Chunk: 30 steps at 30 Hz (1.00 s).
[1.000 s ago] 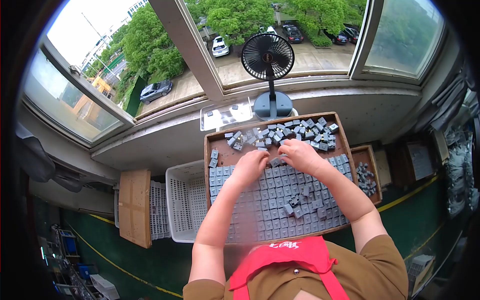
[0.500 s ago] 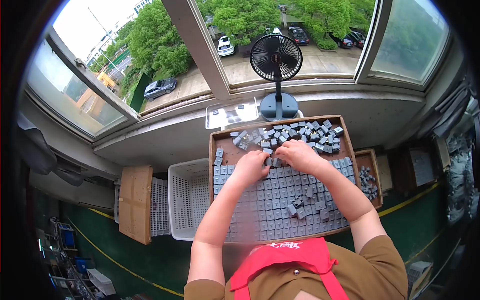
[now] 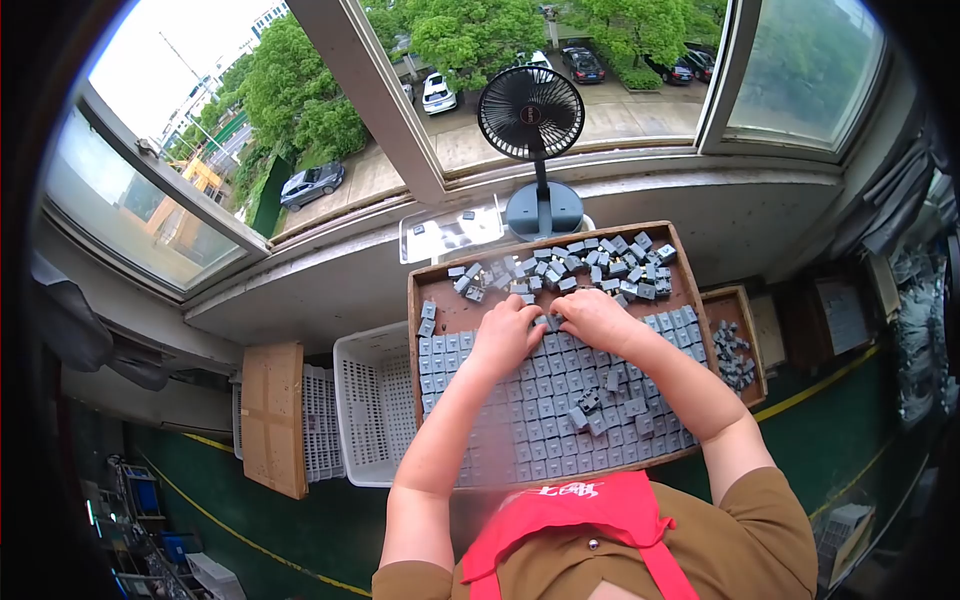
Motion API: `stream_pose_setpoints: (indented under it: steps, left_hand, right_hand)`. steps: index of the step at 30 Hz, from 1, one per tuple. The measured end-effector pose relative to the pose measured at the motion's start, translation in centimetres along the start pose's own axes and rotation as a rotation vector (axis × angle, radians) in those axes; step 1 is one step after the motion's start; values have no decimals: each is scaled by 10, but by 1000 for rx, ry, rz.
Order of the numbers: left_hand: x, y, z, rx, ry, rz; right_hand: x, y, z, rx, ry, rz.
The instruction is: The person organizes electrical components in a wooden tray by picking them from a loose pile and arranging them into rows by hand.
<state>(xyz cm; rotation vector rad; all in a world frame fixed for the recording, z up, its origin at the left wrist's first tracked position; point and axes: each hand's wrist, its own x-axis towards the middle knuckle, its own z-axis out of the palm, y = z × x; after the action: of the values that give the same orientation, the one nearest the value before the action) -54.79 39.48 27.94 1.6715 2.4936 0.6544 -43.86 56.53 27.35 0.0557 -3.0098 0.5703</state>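
Note:
A shallow wooden tray point(image 3: 413, 345) stands in front of me, its lower part covered with rows of small grey plastic blocks point(image 3: 540, 385). My left hand point(image 3: 507, 332) bends its fingers over the far edge of the rows, closed at a grey block point(image 3: 542, 321). Close on its right, my right hand point(image 3: 596, 318) has thumb and fingers pinched together at another block, mostly covered by the fingertips. A loose pile of blocks point(image 3: 570, 262) lies along the tray's far side. Several more blocks point(image 3: 597, 410) rest on top of the rows, some turned over.
A white perforated basket point(image 3: 375, 350) stands left of the tray, beside a cardboard sheet point(image 3: 272, 418). To the right is a smaller wooden box point(image 3: 752, 340) with grey parts. A black fan point(image 3: 543, 200) and a clear plastic tray point(image 3: 450, 232) stand by the window.
The view has shifted slightly. Both hands stay at the far edge of the rows, fingertips a little nearer the row edge; the right hand has come down slightly toward the rows.

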Motion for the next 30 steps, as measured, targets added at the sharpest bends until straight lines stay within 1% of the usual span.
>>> stream_pose_setpoints:
  steps: [2,3,5,6,7,8,9,11,13,15,19,21,23,24,25,26,27,29,30]
  left_hand:
    - [-3,-2,4,-67,-2,-68]
    - [-4,-4,6,-68,0,-70]
    - [-2,-1,2,-77,-60,-112]
    - [-2,1,4,-79,-57,-113]
    - [-1,5,8,-89,27,-86]
    - [0,10,11,-99,109,-56]
    - [1,16,14,-99,108,-54]
    - [5,27,17,-41,92,-120]
    - [5,24,25,-2,73,-143]
    - [6,24,26,2,68,-207]
    - [9,23,21,-11,23,-226]
    - [9,22,22,-125,130,-92]
    - [14,29,27,-131,150,-53]
    - [19,33,30,-136,177,-15]
    - [24,37,32,-138,174,-9]
    - [28,41,33,-85,108,-47]
    - [32,43,34,-32,43,-88]
    - [35,40,36,-20,18,-101]
    - [35,39,36,-61,1,-117]
  right_hand:
    - [0,-1,-3,35,-11,-2]
    - [0,-1,-7,68,-20,-1]
    - [2,5,-13,52,-12,5]
    - [4,10,-11,-27,138,34]
    - [8,15,-9,-105,290,65]
    - [12,18,-7,-203,307,98]
    - [14,20,-4,-203,308,100]
    - [18,20,-4,-282,197,114]
    - [15,19,-7,-248,212,69]
    - [8,19,-14,-183,117,-62]
    - [-11,33,-24,-121,145,-86]
    - [-22,33,-35,-39,182,110]
    - [-29,23,-37,-43,181,142]
    - [-30,17,-33,-125,173,151]
    - [-32,13,-31,-207,165,159]
    - [-32,15,-28,-256,135,169]
    - [-34,15,-28,-256,136,171]
    - [-35,14,-31,-255,77,297]
    - [-36,15,-31,-255,77,295]
